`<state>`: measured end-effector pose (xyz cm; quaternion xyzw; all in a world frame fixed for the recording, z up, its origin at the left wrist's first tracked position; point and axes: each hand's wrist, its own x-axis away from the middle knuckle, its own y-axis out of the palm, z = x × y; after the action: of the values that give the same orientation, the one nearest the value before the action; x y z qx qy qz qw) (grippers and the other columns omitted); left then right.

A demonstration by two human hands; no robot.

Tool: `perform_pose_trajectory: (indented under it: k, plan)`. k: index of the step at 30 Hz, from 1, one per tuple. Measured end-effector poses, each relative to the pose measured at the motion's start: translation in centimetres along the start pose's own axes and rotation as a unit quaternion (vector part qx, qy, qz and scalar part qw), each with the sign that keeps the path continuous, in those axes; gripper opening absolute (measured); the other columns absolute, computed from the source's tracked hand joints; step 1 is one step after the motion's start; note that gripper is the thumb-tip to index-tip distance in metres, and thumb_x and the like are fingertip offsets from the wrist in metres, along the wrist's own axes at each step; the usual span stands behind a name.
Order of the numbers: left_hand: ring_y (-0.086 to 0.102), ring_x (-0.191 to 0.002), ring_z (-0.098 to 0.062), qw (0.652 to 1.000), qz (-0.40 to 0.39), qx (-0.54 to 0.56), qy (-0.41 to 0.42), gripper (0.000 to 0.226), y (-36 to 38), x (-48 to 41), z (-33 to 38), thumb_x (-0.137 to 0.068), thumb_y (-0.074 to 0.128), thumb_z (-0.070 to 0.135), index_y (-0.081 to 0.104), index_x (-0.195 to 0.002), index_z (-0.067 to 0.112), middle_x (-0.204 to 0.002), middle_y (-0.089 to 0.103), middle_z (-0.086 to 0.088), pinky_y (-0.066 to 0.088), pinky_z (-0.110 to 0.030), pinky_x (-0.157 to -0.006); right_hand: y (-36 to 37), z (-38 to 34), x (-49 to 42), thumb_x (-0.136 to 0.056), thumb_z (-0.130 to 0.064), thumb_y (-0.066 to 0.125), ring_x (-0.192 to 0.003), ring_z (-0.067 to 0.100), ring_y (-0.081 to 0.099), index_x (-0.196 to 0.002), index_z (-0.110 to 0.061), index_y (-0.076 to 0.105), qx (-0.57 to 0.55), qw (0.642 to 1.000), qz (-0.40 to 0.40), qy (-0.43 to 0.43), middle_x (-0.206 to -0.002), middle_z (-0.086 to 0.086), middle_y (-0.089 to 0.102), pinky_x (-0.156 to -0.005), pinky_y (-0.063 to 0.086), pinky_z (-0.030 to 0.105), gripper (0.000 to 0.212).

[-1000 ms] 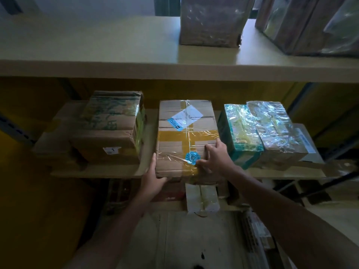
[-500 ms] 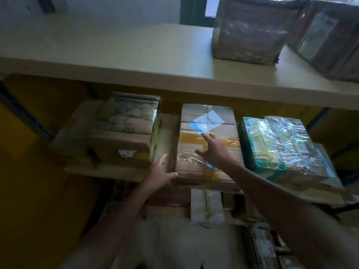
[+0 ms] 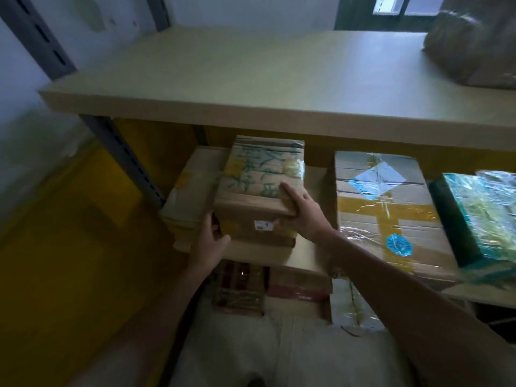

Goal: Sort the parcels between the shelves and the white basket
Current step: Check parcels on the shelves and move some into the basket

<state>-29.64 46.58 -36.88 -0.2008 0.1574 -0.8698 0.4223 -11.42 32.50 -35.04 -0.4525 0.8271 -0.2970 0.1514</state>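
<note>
The box (image 3: 259, 191) is plain brown cardboard with green writing on top and clear tape along one edge. It is stiff and squared, probably of moderate weight, and its taped parts will be slick. The bare cardboard at the two front corners gives the surest hold, and that is where it is grasped. The left hand (image 3: 210, 241) curls round the lower left front corner. The right hand (image 3: 303, 210) clasps the right front corner, fingers over the top edge and thumb on the front face by the small label. So the box sits between the palms, beyond the wrists, on the middle shelf (image 3: 304, 258). In this dim view it seems to rest partly on a flatter carton (image 3: 192, 191) — a taped parcel (image 3: 382, 208) lies apart to its right.
</note>
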Motion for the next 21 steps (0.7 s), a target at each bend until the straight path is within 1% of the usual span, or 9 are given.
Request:
perform_pose_trajectory:
  k: [3, 7, 10, 12, 14, 16, 17, 19, 21]
  plan:
    - [0.046, -0.122, -0.02, 0.999, -0.031, 0.029, 0.003, 0.069, -0.4, 0.1, -0.7, -0.088, 0.056, 0.007, 0.021, -0.144, 0.028, -0.134, 0.046, -0.005, 0.043, -0.039, -0.097, 0.2, 0.1, 0.2, -0.079, -0.018, 0.073, -0.13, 0.025, 0.039, -0.148, -0.024, 0.024, -0.003, 1.0, 0.026, -0.014, -0.147, 0.013, 0.032, -0.104, 0.035, 0.027, 0.085]
    - [0.045, -0.117, -0.014, 0.994, -0.051, 0.097, 0.015, 0.075, -0.4, 0.1, -0.7, -0.084, 0.06, 0.0, 0.02, -0.142, 0.024, -0.138, 0.042, -0.007, 0.041, -0.032, -0.094, -0.1, -0.5, 0.9, -0.082, -0.014, 0.07, -0.12, 0.012, 0.044, -0.145, -0.023, 0.034, -0.026, 0.998, 0.053, 0.01, -0.141, 0.009, 0.045, -0.097, 0.038, 0.019, 0.073]
    - [0.045, -0.118, -0.02, 0.991, -0.047, 0.119, 0.042, 0.076, -0.7, 0.3, -0.2, -0.079, 0.063, -0.004, 0.021, -0.136, 0.024, -0.131, 0.043, -0.005, 0.043, -0.038, -0.095, -1.3, -1.7, 1.2, -0.084, -0.016, 0.067, -0.111, 0.008, 0.047, -0.141, -0.025, 0.041, -0.056, 0.997, 0.051, 0.023, -0.135, 0.007, 0.049, -0.08, 0.045, 0.009, 0.063]
    - [0.05, -0.112, -0.021, 0.988, -0.043, 0.126, 0.078, 0.07, -1.2, 0.5, 0.3, -0.077, 0.064, -0.005, 0.028, -0.128, 0.027, -0.122, 0.046, -0.001, 0.046, -0.028, -0.085, -2.7, -2.8, 1.3, -0.087, -0.019, 0.064, -0.104, 0.009, 0.052, -0.138, -0.023, 0.046, -0.07, 0.995, 0.062, 0.022, -0.128, 0.002, 0.053, -0.067, 0.047, 0.003, 0.054]
    - [0.052, -0.109, -0.02, 0.987, -0.034, 0.112, 0.111, 0.065, -1.9, 0.9, 1.1, -0.076, 0.066, -0.004, 0.034, -0.121, 0.029, -0.117, 0.048, 0.004, 0.046, -0.015, -0.074, -4.3, -4.0, 1.3, -0.089, -0.024, 0.062, -0.091, 0.005, 0.055, -0.133, -0.021, 0.052, -0.054, 0.994, 0.095, 0.02, -0.114, -0.004, 0.054, -0.062, 0.042, -0.003, 0.045]
    - [0.049, -0.115, -0.018, 0.985, -0.033, 0.083, 0.147, 0.063, -2.6, 1.6, 1.9, -0.075, 0.07, 0.001, 0.039, -0.124, 0.026, -0.123, 0.049, 0.003, 0.047, -0.015, -0.081, -6.0, -5.1, 1.2, -0.089, -0.025, 0.062, -0.073, -0.006, 0.053, -0.123, -0.016, 0.062, -0.045, 0.989, 0.137, 0.026, -0.102, -0.004, 0.058, -0.055, 0.036, -0.005, 0.036]
    - [0.046, -0.12, -0.019, 0.984, -0.039, 0.066, 0.161, 0.066, -3.0, 2.0, 2.3, -0.075, 0.071, 0.003, 0.039, -0.128, 0.023, -0.129, 0.048, 0.0, 0.046, -0.025, -0.091, -6.7, -5.5, 1.3, -0.088, -0.026, 0.063, -0.069, -0.006, 0.053, -0.117, -0.015, 0.065, -0.04, 0.987, 0.153, 0.036, -0.096, -0.002, 0.06, -0.054, 0.036, -0.003, 0.031]
    - [0.039, -0.128, -0.019, 0.982, -0.052, 0.038, 0.175, 0.073, -4.1, 2.6, 3.1, -0.075, 0.071, 0.002, 0.035, -0.135, 0.021, -0.138, 0.042, -0.001, 0.039, -0.04, -0.102, -8.0, -6.1, 1.7, -0.087, -0.031, 0.064, -0.073, 0.009, 0.059, -0.11, -0.015, 0.068, -0.053, 0.983, 0.159, 0.072, -0.093, 0.004, 0.064, -0.066, 0.045, 0.013, 0.029]
    - [0.036, -0.129, -0.018, 0.981, -0.08, 0.016, 0.175, 0.075, -4.9, 3.1, 4.1, -0.073, 0.072, 0.002, 0.034, -0.134, 0.025, -0.136, 0.04, 0.004, 0.037, -0.038, -0.102, -9.0, -6.3, 2.6, -0.086, -0.033, 0.065, -0.076, 0.019, 0.062, -0.108, -0.013, 0.069, -0.083, 0.981, 0.14, 0.104, -0.091, 0.009, 0.066, -0.065, 0.052, 0.028, 0.031]
